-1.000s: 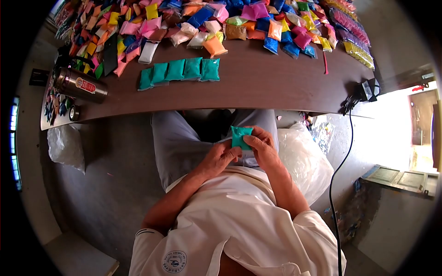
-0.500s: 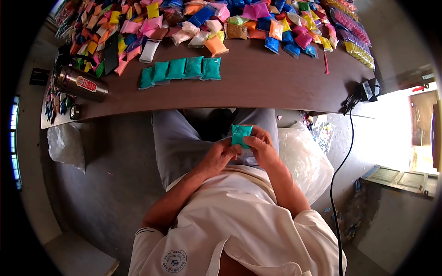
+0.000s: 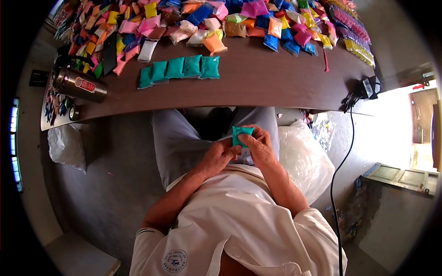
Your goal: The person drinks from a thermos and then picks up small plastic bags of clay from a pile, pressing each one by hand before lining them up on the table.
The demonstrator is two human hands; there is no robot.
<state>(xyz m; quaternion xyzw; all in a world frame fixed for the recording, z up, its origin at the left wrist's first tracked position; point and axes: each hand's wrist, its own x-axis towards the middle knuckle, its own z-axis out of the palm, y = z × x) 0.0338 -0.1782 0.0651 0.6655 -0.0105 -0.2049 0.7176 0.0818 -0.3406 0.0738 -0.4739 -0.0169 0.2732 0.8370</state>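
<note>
Above my lap I hold a small teal packet [image 3: 242,132] between both hands. My left hand [image 3: 222,154] is closed on its lower left edge. Across the packet's front lies the thumb of my right hand [image 3: 260,145], while its fingers go behind the right side and are partly hidden. On the table beyond, several matching teal packets [image 3: 183,67] lie side by side in a slightly overlapping row. What fills the packet cannot be made out.
A brown table [image 3: 276,87] spans the front, with a heap of colourful packets [image 3: 221,23] at its back. A steel flask [image 3: 80,84] lies at left; a black adapter [image 3: 368,88] with a hanging cable sits at right. A clear plastic bag [image 3: 304,161] stands beside my leg.
My right thumb has shifted left and up across the face of the teal packet. Both hands stay over my lap, and the row on the table is unchanged.
</note>
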